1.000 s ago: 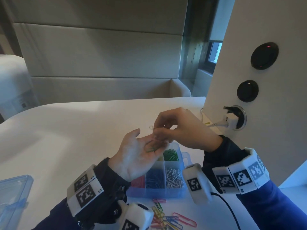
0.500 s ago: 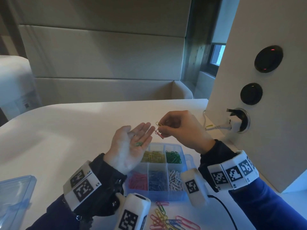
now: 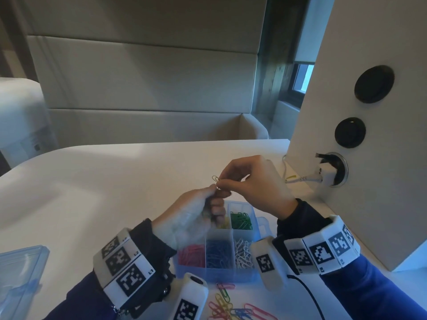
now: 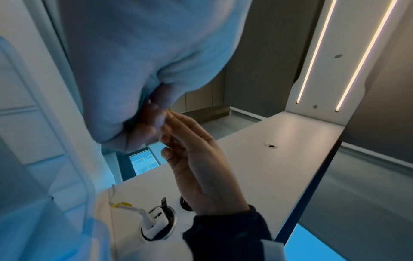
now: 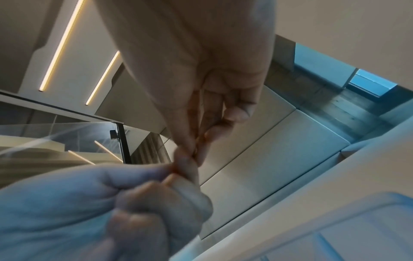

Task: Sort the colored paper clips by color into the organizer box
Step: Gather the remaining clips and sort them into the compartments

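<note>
My right hand (image 3: pixel 220 181) pinches a yellow paper clip (image 3: pixel 215 178) between thumb and forefinger, above the organizer box (image 3: pixel 217 277). My left hand (image 3: pixel 216 191) has its fingers curled into the palm, and its thumb and forefinger pinch something at the right fingertips. What it pinches is hidden. The left wrist view shows a green sliver in the left hand's (image 4: pixel 156 113) fold. The box holds yellow, green (image 3: pixel 241 220), pink, blue and white clips in separate compartments. In the right wrist view both hands (image 5: pixel 185 159) meet fingertip to fingertip.
Loose mixed clips (image 3: pixel 228 306) lie on the white table in front of the box. A clear blue lid (image 3: pixel 20 273) sits at the left edge. A white panel with a plugged-in charger (image 3: pixel 327 173) stands at the right. A black cable (image 3: pixel 307 294) runs by my right wrist.
My left hand, open with a green clip on its palm, has curled its fingers and risen to meet the right fingertips. The right hand stays raised, pinching the clip.
</note>
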The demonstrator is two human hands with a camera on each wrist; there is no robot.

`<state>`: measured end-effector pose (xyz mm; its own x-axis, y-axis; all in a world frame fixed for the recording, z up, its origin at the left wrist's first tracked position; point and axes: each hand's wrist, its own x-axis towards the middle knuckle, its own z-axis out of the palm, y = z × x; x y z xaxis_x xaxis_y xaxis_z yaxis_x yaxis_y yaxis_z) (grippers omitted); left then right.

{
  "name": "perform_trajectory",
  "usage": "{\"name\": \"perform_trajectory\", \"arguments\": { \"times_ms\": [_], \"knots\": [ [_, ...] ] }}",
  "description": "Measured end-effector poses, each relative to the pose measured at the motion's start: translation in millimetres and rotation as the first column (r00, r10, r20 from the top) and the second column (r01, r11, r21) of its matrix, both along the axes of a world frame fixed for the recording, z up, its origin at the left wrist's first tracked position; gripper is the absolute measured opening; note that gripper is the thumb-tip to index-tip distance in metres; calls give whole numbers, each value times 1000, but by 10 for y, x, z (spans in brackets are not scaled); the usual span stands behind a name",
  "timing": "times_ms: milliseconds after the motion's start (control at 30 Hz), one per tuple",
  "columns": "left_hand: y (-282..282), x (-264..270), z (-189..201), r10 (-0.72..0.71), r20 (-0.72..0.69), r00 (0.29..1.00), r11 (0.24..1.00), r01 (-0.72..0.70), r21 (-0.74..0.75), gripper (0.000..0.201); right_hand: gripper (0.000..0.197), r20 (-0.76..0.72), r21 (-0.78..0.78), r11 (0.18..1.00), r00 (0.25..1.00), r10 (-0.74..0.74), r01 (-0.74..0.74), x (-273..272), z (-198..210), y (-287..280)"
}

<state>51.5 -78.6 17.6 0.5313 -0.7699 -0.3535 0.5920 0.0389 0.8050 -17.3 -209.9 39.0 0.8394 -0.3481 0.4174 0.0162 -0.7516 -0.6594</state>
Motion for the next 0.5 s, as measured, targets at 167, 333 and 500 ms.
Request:
{"name": "perform_trajectory", "arguments": {
  "times_ms": [167, 333, 500],
  "knots": [
    [27, 56, 22, -84, 161, 983, 995, 75, 58, 36, 5, 55, 91, 993, 996, -76, 71, -18, 86, -138],
    [79, 206, 89, -40, 57, 998, 999, 42, -25, 36, 1, 12, 169, 984, 999, -53, 50, -52, 128, -223],
    [134, 234, 134, -64, -59, 996, 996, 60, -71, 54, 19, -325, 22, 996, 942, 89, -87, 0, -17, -149]
  ]
}}
